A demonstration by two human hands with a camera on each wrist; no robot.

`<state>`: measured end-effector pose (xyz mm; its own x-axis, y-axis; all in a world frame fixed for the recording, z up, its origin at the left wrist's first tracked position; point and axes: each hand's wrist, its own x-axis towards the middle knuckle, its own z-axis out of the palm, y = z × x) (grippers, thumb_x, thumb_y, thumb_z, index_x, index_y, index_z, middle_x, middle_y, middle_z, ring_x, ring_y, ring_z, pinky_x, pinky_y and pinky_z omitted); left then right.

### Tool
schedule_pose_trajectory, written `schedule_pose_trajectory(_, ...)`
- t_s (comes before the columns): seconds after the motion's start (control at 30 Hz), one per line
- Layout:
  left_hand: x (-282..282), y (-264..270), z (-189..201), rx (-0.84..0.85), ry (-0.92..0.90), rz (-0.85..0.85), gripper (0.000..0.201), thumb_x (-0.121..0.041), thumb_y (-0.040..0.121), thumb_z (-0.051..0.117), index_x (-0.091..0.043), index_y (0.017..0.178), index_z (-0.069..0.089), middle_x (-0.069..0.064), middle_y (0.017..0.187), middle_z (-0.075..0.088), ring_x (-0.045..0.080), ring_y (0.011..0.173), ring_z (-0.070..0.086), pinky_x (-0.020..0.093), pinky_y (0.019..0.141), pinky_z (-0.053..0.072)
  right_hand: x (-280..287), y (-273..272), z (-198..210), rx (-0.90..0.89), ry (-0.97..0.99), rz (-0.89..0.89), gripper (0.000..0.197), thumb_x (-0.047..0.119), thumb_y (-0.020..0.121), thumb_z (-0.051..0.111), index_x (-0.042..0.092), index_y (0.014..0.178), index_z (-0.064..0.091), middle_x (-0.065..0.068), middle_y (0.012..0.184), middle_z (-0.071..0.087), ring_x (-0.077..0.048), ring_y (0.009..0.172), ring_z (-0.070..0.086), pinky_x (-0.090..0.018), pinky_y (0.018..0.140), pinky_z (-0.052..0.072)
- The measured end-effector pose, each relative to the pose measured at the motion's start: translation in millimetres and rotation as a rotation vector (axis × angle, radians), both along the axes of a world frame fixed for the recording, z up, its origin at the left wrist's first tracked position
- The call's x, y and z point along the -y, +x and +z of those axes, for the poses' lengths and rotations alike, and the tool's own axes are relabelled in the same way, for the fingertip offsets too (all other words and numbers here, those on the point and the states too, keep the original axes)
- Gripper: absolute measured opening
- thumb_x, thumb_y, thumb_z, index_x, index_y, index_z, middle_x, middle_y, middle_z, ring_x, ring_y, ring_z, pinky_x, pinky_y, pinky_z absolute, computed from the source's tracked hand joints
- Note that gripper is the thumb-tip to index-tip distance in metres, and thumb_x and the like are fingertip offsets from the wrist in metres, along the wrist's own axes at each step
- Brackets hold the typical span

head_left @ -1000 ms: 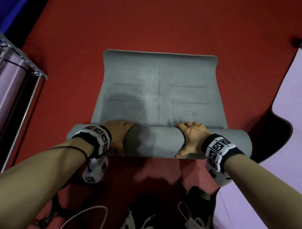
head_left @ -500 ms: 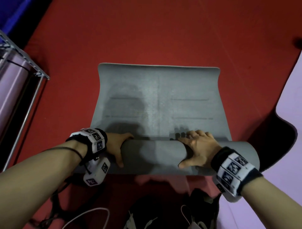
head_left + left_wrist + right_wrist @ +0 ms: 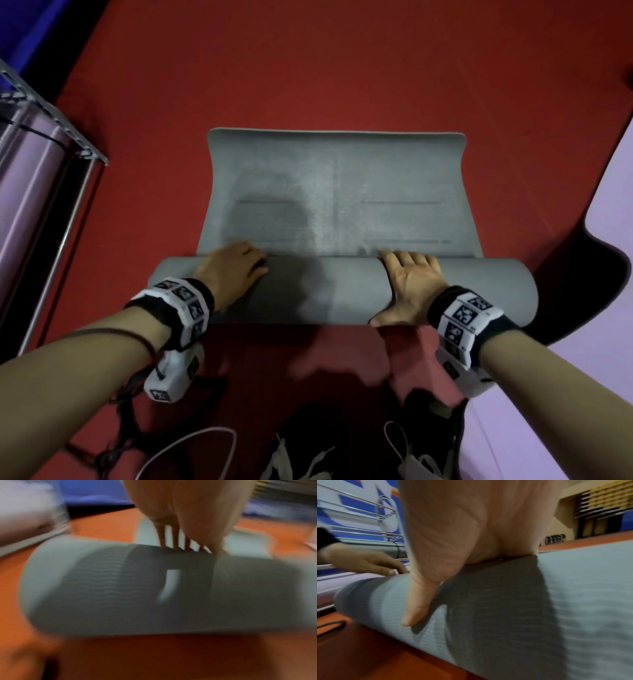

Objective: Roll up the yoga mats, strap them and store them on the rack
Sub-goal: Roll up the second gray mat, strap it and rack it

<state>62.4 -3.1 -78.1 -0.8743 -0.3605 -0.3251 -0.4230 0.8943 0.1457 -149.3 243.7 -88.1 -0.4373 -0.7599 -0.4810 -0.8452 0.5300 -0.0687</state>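
Presently on the red floor [image 3: 308, 68], listed by position from the grey yoga mat [image 3: 337, 192]:

Item, grey yoga mat: partly rolled. The rolled part [image 3: 322, 291] lies at the mat's near end, its long axis running left to right across the person; the flat remainder stretches straight away from them, its far edge the end point of the roll.

Item, left hand [image 3: 229, 270]: laid on top of the roll toward its left end, fingers [image 3: 173, 538] straight and reaching over the crest toward the flat part. Pressing, not gripping.

Item, right hand [image 3: 409, 284]: laid on top of the roll, right of its middle, palm flat, thumb [image 3: 418, 601] lying down the near face. Its fingers go over the far side of the crest and look extended, though the wrist view hides them.

Relation for the coming push: the unrolled length lies directly beyond both sets of fingers, square to the roll's axis; both hands sit about equally near it, so an even forward push should keep the ends level.

Item, rack [image 3: 51, 137]: left of the mat, well apart, a lilac rolled mat [image 3: 24, 178] in it.

Item, lilac flat mat [image 3: 613, 171]: right of the grey mat.

Strapping and storing not yet begun.
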Motion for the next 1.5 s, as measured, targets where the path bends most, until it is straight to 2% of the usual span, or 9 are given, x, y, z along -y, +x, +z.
schedule_pose_trajectory(0.07,-12.9,-1.8,1.1,0.145,-0.069,-0.026,0.092,-0.075,0.079,0.016,-0.012,0.14,0.043,0.009,0.137,0.048,0.028,0.123,0.048,0.037,0.102,0.04,2.8,-3.8,4.5,0.046,-0.008,-0.027,0.132,0.081,0.046,0.071,0.024,0.152,0.017,-0.003,0.148,0.037,-0.029,0.137,0.033,-0.046,0.116,0.02)
schedule_pose_trajectory(0.17,-17.9,-4.6,1.8,0.36,-0.1,-0.125,0.121,-0.08,0.064,0.059,-0.009,0.152,0.013,0.008,0.155,0.025,0.025,0.139,0.03,0.039,0.114,0.028,2.9,-3.9,7.0,0.06,-0.007,-0.03,0.128,0.079,0.048,0.072,0.025,0.151,0.019,-0.002,0.149,0.038,-0.028,0.137,0.033,-0.044,0.116,0.019)
schedule_pose_trajectory(0.33,-13.1,-18.2,1.7,0.437,-0.113,-0.139,0.133,-0.068,0.056,0.077,-0.012,0.152,0.005,0.006,0.154,0.024,0.026,0.137,0.033,0.041,0.11,0.033,6.1,-7.6,8.7,0.088,0.015,-0.044,0.124,0.077,0.049,0.073,0.027,0.15,0.023,-0.001,0.146,0.04,-0.027,0.133,0.036,-0.043,0.114,0.021)
schedule_pose_trajectory(0.53,-5.7,-29.1,10.0,0.455,-0.081,-0.179,0.129,-0.071,0.049,0.078,-0.017,0.149,0.016,0.004,0.146,0.039,0.025,0.127,0.045,0.04,0.104,0.04,11.4,-13.5,10.2,0.091,0.034,-0.049,0.108,0.079,0.044,0.074,0.035,0.136,0.038,0.004,0.127,0.052,-0.024,0.117,0.046,-0.043,0.104,0.032)
schedule_pose_trajectory(0.9,-28.6,-4.0,0.6,0.606,0.089,-0.279,0.113,-0.07,0.04,0.081,-0.024,0.133,0.037,-0.001,0.128,0.056,0.021,0.112,0.058,0.035,0.097,0.046,-19.4,10.4,10.8,0.321,0.192,-0.041,0.121,0.085,0.033,0.068,0.044,0.142,0.034,0.01,0.132,0.056,-0.022,0.124,0.051,-0.036,0.108,0.037)
schedule_pose_trajectory(1.13,-13.6,-15.1,-4.8,0.683,0.301,-0.159,0.109,-0.051,0.048,0.091,-0.027,0.138,0.034,-0.006,0.129,0.054,0.012,0.114,0.053,0.028,0.099,0.043,-26.6,29.5,28.0,0.066,0.055,0.138,0.096,0.073,0.071,0.059,0.031,0.15,0.022,-0.002,0.14,0.04,-0.028,0.124,0.039,-0.043,0.104,0.033)
schedule_pose_trajectory(1.23,-6.7,-17.4,0.6,0.602,0.31,-0.157,0.109,-0.05,0.052,0.09,-0.025,0.141,0.034,-0.005,0.14,0.047,0.013,0.123,0.048,0.027,0.104,0.039,-31.7,44.8,24.4,0.093,0.01,0.081,0.103,0.077,0.069,0.054,0.025,0.15,0.018,-0.002,0.144,0.037,-0.029,0.131,0.035,-0.041,0.107,0.028)
schedule_pose_trajectory(1.33,7.9,-19.5,13.9,0.483,0.28,-0.094,0.116,-0.056,0.056,0.085,-0.023,0.149,0.024,-0.003,0.149,0.036,0.018,0.133,0.039,0.029,0.109,0.032,-26.5,40.5,12.8,0.075,0.02,0.091,0.133,0.092,0.044,0.037,0.017,0.151,0.012,-0.006,0.152,0.029,-0.029,0.141,0.024,-0.043,0.116,0.016)
schedule_pose_trajectory(1.5,26.2,-9.6,20.3,0.249,0.32,0.044,0.109,-0.081,0.042,0.065,-0.027,0.135,0.044,-0.004,0.13,0.049,0.013,0.113,0.049,0.026,0.09,0.037,-1.0,13.2,2.6,0.119,-0.036,0.044,0.118,0.085,0.051,0.067,0.022,0.142,0.028,-0.002,0.142,0.043,-0.028,0.131,0.04,-0.046,0.112,0.025)
